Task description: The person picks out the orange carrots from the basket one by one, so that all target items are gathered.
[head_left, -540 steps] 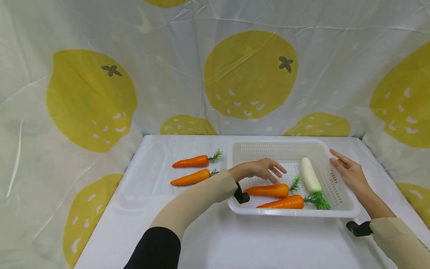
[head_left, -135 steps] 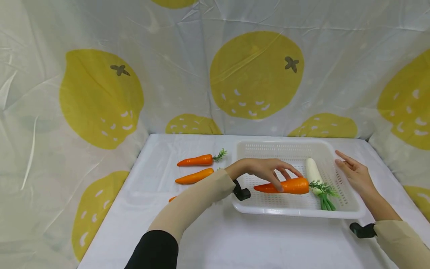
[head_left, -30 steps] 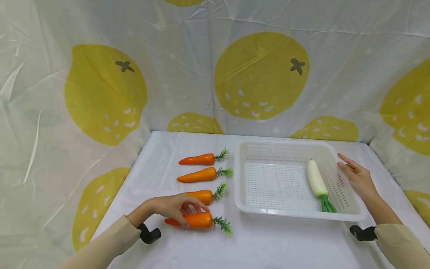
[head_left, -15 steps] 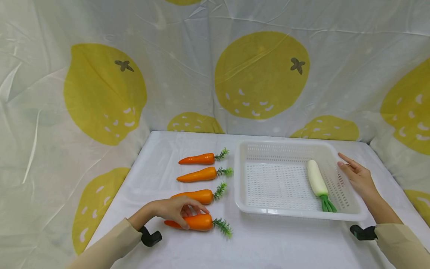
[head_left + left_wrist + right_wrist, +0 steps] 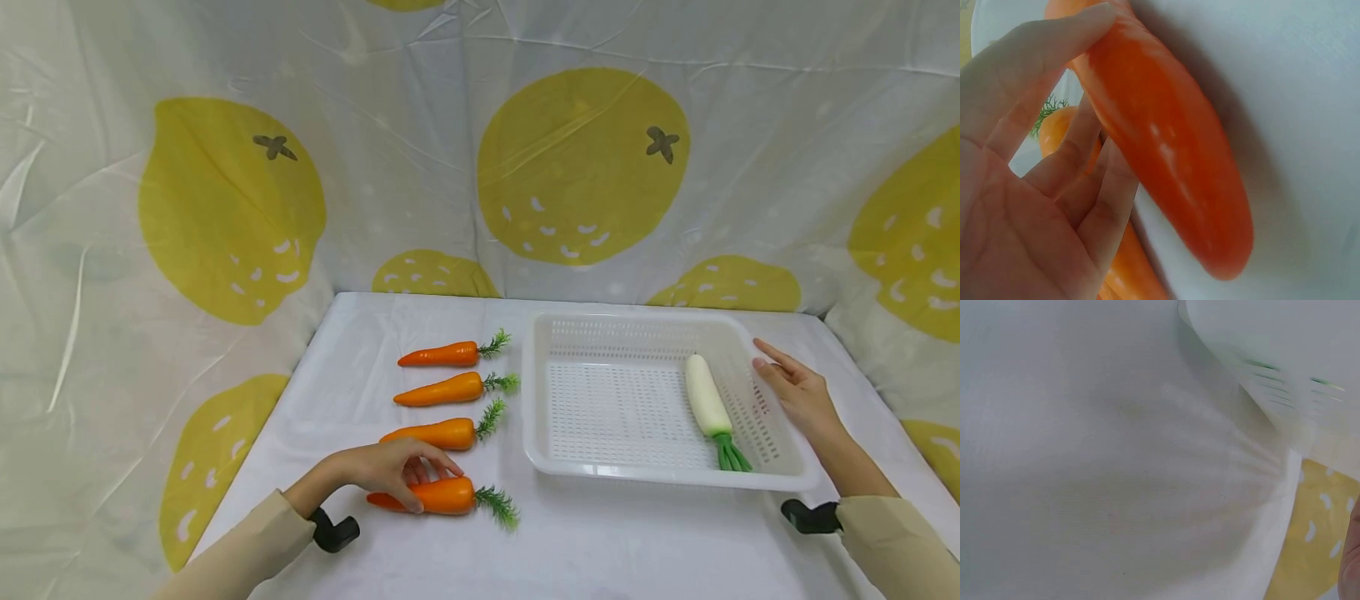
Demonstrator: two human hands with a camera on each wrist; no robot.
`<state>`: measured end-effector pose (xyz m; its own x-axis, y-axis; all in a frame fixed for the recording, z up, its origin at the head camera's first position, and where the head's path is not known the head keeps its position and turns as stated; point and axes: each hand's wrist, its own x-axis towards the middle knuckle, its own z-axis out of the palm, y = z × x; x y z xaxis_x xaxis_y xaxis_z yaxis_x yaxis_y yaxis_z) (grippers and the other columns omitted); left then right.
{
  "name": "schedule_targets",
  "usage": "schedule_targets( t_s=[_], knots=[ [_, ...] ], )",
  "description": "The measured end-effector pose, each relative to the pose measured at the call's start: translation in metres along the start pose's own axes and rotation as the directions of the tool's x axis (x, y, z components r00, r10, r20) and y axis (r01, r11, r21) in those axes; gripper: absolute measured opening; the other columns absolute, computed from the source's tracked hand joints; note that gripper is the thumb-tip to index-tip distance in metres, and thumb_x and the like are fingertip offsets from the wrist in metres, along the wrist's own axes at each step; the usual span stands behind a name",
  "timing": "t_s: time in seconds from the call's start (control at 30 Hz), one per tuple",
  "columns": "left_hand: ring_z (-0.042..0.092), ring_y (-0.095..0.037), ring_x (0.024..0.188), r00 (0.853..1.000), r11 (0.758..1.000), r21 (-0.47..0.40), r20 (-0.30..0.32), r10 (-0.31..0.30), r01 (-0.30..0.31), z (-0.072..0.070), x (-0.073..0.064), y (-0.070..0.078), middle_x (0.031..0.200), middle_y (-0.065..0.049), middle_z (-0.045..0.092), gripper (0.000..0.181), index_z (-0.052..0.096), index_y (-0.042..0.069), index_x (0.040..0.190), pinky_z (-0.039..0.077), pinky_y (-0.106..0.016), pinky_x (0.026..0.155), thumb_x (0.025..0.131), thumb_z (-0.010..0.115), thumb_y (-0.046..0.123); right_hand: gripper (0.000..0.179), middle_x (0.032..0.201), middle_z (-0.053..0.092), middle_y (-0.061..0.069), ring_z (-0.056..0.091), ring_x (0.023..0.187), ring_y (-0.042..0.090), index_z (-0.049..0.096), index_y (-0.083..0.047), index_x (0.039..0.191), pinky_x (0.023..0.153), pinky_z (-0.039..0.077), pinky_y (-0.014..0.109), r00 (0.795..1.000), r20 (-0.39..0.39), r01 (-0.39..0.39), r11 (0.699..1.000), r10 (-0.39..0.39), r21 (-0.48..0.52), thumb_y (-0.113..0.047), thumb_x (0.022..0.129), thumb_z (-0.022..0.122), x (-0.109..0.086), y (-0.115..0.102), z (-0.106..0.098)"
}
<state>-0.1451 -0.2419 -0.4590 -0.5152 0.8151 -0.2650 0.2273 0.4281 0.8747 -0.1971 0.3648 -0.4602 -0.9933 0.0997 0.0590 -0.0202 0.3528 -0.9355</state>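
Note:
My left hand (image 5: 386, 468) holds the nearest carrot (image 5: 450, 496) on the white tablecloth, thumb on the near side and fingers on the far side. In the left wrist view the thumb presses the orange carrot (image 5: 1166, 137), whose tapered end points away from the palm. Three more carrots lie beyond it in a column: one (image 5: 453, 433) close to the fingers, another (image 5: 442, 389), and the farthest (image 5: 442, 355). My right hand (image 5: 802, 396) touches the right rim of a white perforated basket (image 5: 592, 472), index finger extended. A white radish (image 5: 705, 396) with green stalks lies inside the basket.
A lemon-print curtain (image 5: 570, 167) rises behind the table (image 5: 600, 542) and on both sides. In the right wrist view, the basket's outer wall (image 5: 1272, 356) shows above the cloth. Each wrist carries a black camera mount.
Two carrots that lay in the basket 18 seconds ago are now on the table at left. Since 4.5 seconds ago my left hand has carried the last one there. My right hand stays at the rim.

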Motion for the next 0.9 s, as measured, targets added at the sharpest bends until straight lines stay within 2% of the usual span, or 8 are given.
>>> schedule_targets(
  t_s=[0.4, 0.67, 0.9],
  knots=[
    [0.061, -0.016, 0.1, 0.999, 0.999, 0.038, -0.046, -0.023, 0.025, -0.001, -0.0025, 0.0033, 0.113, 0.0, 0.064, 0.052, 0.067, 0.015, 0.127, 0.054, -0.034, 0.088, 0.079, 0.084, 0.004, 0.053, 0.082, 0.064, -0.022, 0.057, 0.073, -0.006, 0.043, -0.027, 0.152, 0.06, 0.049, 0.013, 0.999, 0.022, -0.037, 0.999, 0.037, -0.004, -0.029, 0.102, 0.059, 0.002, -0.0016, 0.0028],
    [0.061, -0.016, 0.098, 0.998, 0.998, 0.062, -0.069, -0.014, 0.019, -0.001, -0.0043, 0.0029, 0.113, 0.001, 0.065, 0.053, 0.067, 0.014, 0.126, 0.054, -0.035, 0.086, 0.077, 0.085, 0.003, 0.049, 0.089, 0.067, -0.027, 0.062, 0.076, -0.006, 0.047, -0.033, 0.15, 0.061, 0.053, 0.015, 0.996, 0.054, -0.07, 0.991, 0.064, 0.112, -0.025, 0.103, 0.058, 0.003, -0.0017, 0.0048],
    [0.061, -0.015, 0.097, 0.997, 0.996, 0.087, -0.072, 0.0, 0.007, -0.0014, -0.0063, 0.0038, 0.115, 0.002, 0.066, 0.053, 0.066, 0.011, 0.127, 0.055, -0.037, 0.085, 0.078, 0.084, 0.004, 0.048, 0.096, 0.067, -0.028, 0.065, 0.079, -0.004, 0.049, -0.034, 0.149, 0.062, 0.054, 0.017, 0.989, 0.099, -0.13, 0.964, 0.11, 0.232, -0.023, 0.103, 0.057, -0.0005, -0.0029, 0.0044]
  ],
)
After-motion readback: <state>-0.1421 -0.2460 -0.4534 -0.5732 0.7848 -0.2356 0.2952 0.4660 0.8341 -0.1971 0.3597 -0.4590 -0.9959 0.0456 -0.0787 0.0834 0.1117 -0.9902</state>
